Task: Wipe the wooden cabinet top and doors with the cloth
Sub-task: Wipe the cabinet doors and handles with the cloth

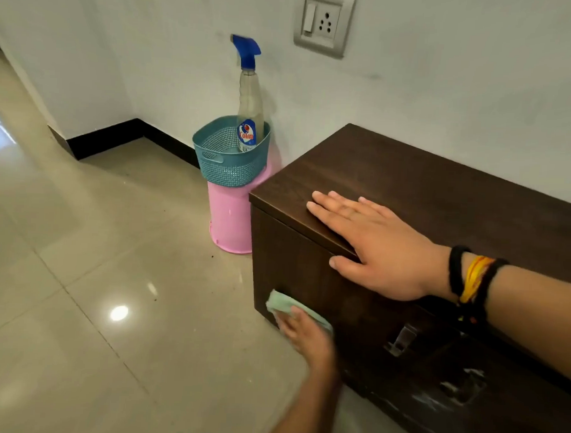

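Observation:
A low dark wooden cabinet (425, 196) stands against the white wall on the right. My right hand (374, 243) lies flat on the cabinet top near its front left corner, fingers spread, thumb over the front edge, holding nothing. My left hand (305, 335) presses a pale green cloth (285, 306) against the lower left of the front door. The cloth is folded and partly covered by my fingers. A metal door handle (401, 341) sits just right of the cloth. White smears (446, 393) show on the door further right.
A blue-capped spray bottle (249, 116) stands in a teal perforated basket (228, 158) on an upturned pink bucket (231, 220), close to the cabinet's left end. A switch and socket plate (323, 21) is on the wall above. Glossy beige floor tiles (94, 290) spread to the left.

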The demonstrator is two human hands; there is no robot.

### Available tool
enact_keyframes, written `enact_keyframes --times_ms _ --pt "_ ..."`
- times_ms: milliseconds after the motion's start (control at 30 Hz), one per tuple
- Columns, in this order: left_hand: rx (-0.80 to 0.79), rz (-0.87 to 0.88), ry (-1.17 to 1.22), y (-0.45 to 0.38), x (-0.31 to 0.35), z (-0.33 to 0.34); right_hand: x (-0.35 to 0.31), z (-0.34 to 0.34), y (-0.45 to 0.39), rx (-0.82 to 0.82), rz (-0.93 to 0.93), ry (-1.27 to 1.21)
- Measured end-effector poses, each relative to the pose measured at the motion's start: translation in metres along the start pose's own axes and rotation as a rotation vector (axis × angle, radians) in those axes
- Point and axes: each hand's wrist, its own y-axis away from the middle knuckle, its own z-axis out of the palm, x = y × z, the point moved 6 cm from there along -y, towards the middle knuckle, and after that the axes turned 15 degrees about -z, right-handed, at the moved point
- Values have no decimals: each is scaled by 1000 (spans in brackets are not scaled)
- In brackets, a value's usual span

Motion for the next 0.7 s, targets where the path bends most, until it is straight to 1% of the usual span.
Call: enact_keyframes --times_ms 33,67,100,167,200,233,267,300,333,367,433,467,500,533,600,633,700 --pt "-22 56 -49 14 -7 5 2 0 1 10 -6 -1" --pt "-10 127 -81 21 -3 7 3 0 1 26 -8 -2" --pt "18 225 -94 18 18 8 3 1 2 32 -9 -2" --pt "60 311 -80 -11 59 3 1 3 0 23 -9 0" --pt "87 282 -46 -29 70 -4 1 2 -2 23 -4 7" --pt "82 202 9 -43 65 -7 0 0 -3 17 3 10" --pt "52 110 38 -43 46 -9 -1 -1 -3 12 9 6" --pt "11 83 16 -31 20 -8 -2 -3 -2 9 13 -4" --pt "-32 134 -38 -8 -5 -6 -2 -3 -1 12 15 -18" --pt "-57 276 -111 16 -23 -3 -1 -4 -1 17 17 -35" --pt "-106 696 -283 55 -37 4 0 -4 0 20 18 -59" --pt "-109 870 -360 64 -24 9 0 -3 -1 23 12 -63" --pt "-78 990 -415 67 -1 15 1 -3 -1 28 9 -67" --pt "-35 1071 -428 70 24 16 0 -4 -2 32 7 -74" --pt "41 1201 -371 77 66 17 0 -4 -2 37 7 -87" --pt "60 1246 -338 78 75 19 1 -4 -1 39 14 -90" --pt "76 1281 -319 75 72 24 1 -3 -1 34 19 -106"
